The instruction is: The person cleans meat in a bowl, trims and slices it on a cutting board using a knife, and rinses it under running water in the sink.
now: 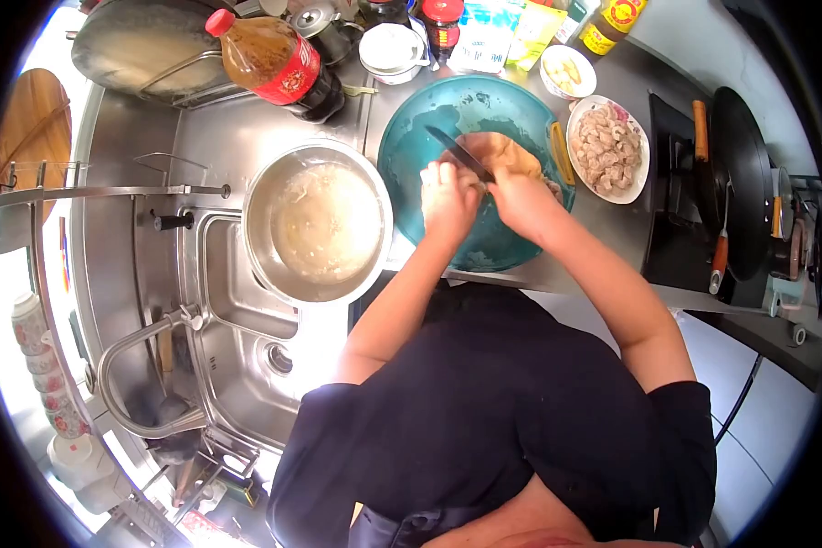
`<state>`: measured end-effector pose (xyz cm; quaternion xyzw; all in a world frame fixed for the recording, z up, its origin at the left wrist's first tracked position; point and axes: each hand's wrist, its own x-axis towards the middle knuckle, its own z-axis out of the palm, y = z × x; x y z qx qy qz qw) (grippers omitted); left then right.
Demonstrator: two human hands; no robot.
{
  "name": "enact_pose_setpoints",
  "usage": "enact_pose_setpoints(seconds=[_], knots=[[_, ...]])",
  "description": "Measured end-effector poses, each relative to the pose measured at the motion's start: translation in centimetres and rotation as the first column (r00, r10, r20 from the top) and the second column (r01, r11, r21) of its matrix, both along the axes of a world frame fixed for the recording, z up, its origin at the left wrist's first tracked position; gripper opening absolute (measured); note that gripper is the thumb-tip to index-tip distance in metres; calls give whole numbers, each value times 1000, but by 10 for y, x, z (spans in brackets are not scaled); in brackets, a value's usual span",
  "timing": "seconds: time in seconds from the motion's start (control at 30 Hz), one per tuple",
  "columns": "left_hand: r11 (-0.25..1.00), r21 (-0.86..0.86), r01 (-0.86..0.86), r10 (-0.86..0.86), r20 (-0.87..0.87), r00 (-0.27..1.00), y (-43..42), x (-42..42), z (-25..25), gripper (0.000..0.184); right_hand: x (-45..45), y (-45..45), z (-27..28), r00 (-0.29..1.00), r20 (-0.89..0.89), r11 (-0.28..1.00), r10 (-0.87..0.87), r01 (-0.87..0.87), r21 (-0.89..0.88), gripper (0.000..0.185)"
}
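The right hand grips a knife over tan meat on the round teal cutting board; the left hand curls beside it, its hold unclear. Bare board reaches the front edge; a steel basin and oval plate crowd its sides.

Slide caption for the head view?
Right hand grips a knife over tan food on a teal board, left hand alongside.

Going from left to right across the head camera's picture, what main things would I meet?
Wooden board → tap → metal bowl → left hand → right hand → plate → wok.
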<state>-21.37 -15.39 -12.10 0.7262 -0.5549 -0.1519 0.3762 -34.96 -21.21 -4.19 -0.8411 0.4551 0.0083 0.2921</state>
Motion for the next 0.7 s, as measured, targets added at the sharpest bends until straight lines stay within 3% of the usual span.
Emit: enact_pose_setpoints(seconds=[0.1, 0.2, 0.3, 0.33, 0.5, 0.63, 0.67, 0.7], knots=[[999, -26, -22, 20, -63, 998, -5, 6, -1, 31, -32, 25, 3, 983, -181, 988, -30, 56, 144, 24], [997, -5, 81, -81, -55, 995, 4, 4, 7, 32, -5, 13, -21, 994, 70, 996, -80, 83, -41, 24], [987, -133, 87, -76, 85, 993, -3, 19, 2, 33, 28, -12, -33, 998, 56, 999, -1, 3, -44, 24], [999, -47, -23, 19, -74, 997, -5, 21, -7, 35, 25, -10, -30, 999, 41, 1000, -8, 8, -17, 24], [993, -113, 10, -17, -58, 998, -2, 18, -12, 41, -25, 26, -12, 994, -108, 994, -19, 31, 108, 25], [988, -148, 53, -52, 9, 999, -3, 25, -14, 28, 19, 6, -28, 1000, 8, 1000, -13, 13, -5, 24], [989, -149, 4, -20, -104, 994, -2, 24, -22, 27, 25, -3, -29, 1000, -13, 1000, -5, 5, -3, 24], [987, -162, 16, -31, -89, 996, -5, 24, -21, 27, 33, -13, -29, 999, -31, 1000, 13, -13, -3, 24]])
